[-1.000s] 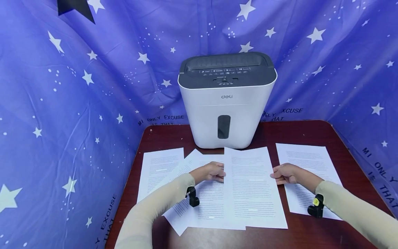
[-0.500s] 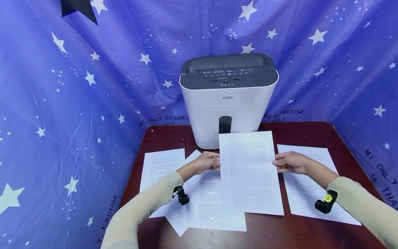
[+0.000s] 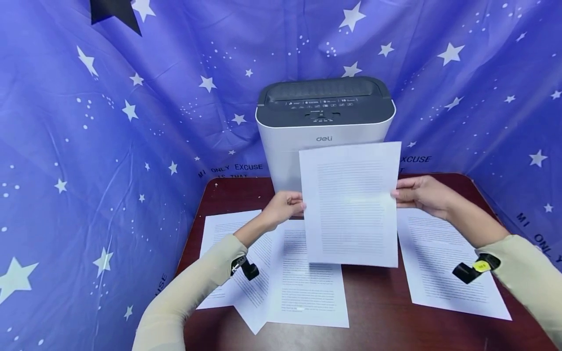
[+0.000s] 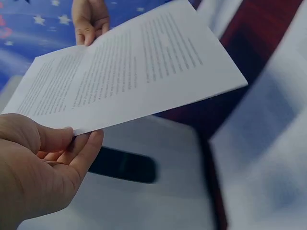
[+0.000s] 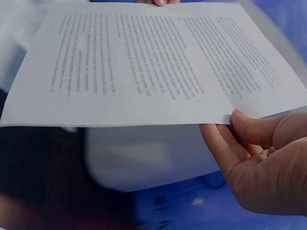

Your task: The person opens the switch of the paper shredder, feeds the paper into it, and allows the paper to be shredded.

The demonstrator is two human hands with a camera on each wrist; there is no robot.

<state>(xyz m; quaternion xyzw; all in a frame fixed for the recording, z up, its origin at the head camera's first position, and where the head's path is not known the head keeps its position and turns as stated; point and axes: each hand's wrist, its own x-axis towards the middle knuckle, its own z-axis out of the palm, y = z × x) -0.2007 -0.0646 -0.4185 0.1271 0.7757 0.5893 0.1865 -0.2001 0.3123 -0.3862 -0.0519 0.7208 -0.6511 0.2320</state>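
A printed sheet of paper (image 3: 351,209) is held up off the table, in front of a white paper shredder (image 3: 283,161) with a dark grey top. My left hand (image 3: 283,208) pinches its left edge between thumb and fingers. At the opposite edge, my right hand (image 3: 423,195) pinches the sheet the same way. In the left wrist view the thumb of the left hand (image 4: 43,167) lies on top of the paper with the fingers beneath. The right wrist view has the right hand (image 5: 268,158) gripping likewise. The sheet hides the shredder's lower front.
Several printed sheets lie on the dark red table (image 3: 373,307): overlapping pages (image 3: 307,292) at the left and middle, and one page (image 3: 448,273) under the right forearm. A blue star-patterned curtain (image 3: 110,170) surrounds the table.
Both hands have lifted the sheet from above the middle pages, up and toward the shredder. It now covers much of the shredder's front, including its window.
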